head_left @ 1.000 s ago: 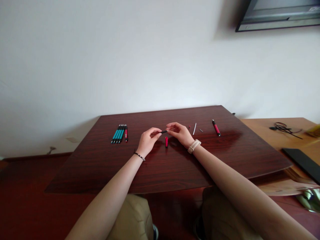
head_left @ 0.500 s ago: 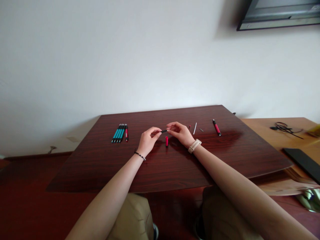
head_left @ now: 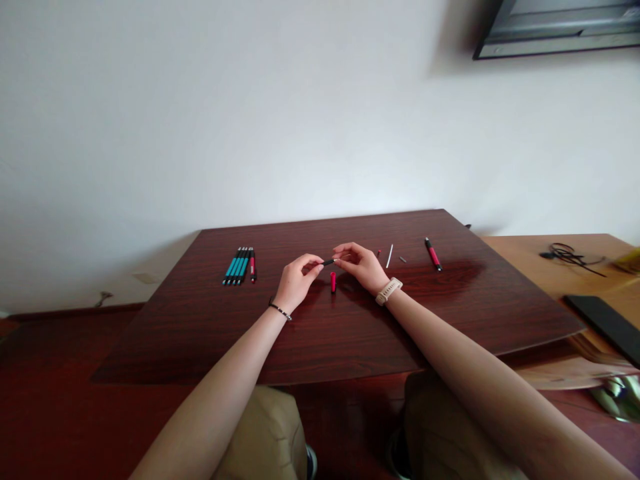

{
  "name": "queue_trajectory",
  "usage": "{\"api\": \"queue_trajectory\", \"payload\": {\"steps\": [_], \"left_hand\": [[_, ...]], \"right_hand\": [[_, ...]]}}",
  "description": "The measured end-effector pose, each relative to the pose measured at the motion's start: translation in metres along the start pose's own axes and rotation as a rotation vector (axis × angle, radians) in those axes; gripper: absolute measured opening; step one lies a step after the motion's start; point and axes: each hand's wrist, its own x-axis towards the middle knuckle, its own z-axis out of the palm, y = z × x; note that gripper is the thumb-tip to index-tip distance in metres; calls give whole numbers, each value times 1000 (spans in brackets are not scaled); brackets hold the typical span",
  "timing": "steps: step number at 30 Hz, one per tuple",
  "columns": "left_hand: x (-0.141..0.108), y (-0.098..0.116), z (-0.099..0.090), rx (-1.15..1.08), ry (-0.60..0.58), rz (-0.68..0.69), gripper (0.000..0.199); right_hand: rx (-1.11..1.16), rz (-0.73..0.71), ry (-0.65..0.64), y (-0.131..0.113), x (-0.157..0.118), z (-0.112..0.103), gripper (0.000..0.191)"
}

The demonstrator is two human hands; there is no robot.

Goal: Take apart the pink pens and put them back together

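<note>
My left hand (head_left: 295, 280) pinches a black pen grip section (head_left: 328, 263) by its left end, above the middle of the table. At its other end, my right hand (head_left: 363, 265) closes thumb and fingers on a small pale tip, partly hidden by the fingertips. A red pen barrel (head_left: 333, 283) is just below the hands on the table. Right of my right hand lie a white ink refill (head_left: 389, 256), a small grey spring (head_left: 403, 259) and a small red piece (head_left: 379, 254), partly hidden by the hand.
Several teal pens (head_left: 236, 267) lie in a row beside a red pen (head_left: 253, 266) on the dark wooden table (head_left: 320, 353). Another red pen (head_left: 433, 254) lies at the right. A lighter side table (head_left: 520, 257) holds a black cable (head_left: 570, 257) and a flat black object (head_left: 603, 327).
</note>
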Motion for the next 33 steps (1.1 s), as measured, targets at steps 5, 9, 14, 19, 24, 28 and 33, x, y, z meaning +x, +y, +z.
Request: {"api": "queue_trajectory", "payload": {"steps": [5,9,14,19,24,28,33], "left_hand": [[0,2,-1,11,3,-2,15],[0,2,-1,-2,1,-10,15],[-1,5,-1,4,-15,-20,17],[-1,8,1,12,-30,-18,18],[-2,3,2,-35,-39,-62,21],[-2,1,1,-85,-72,-166,37],[-2,6,0,-71,-91,-179,49]], "right_hand": [[-47,-6,-22,0,-1,0,36],[-41,10,-22,1,-1,0,36],[-43,42,-32,-2,-3,2,33],[-125,52,-20,-7,-4,4,34],[-121,70,3,-7,-3,3,36],[-69,78,21,-5,-2,2,38],[-16,85,6,-3,-2,2,39]]}}
